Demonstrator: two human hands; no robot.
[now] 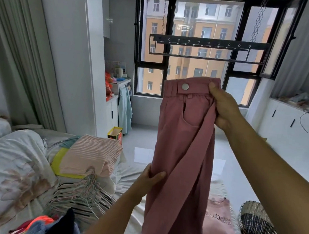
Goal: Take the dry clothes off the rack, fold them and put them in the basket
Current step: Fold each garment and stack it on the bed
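Observation:
A pair of pink trousers [181, 146] hangs upright in front of me, folded lengthwise, its waistband with a metal button at the top. My right hand [222, 107] grips the waistband's right end, thumb on the front. Lower down, my left hand [150, 177] pinches the trousers' left edge at mid-leg. The black drying rack [207, 45] hangs bare before the window. A dark woven basket [256, 226] lies at the lower right, partly hidden by my right arm. A folded pink sweatshirt [217, 221] lies on the bed beside it.
The bed [13, 161] fills the lower left, bearing a folded pink striped garment [91, 154], a pile of hangers [81, 194] and mixed clothes [49, 226]. White cabinets [111, 111] stand left of the window, and a counter [298, 109] runs along the right wall.

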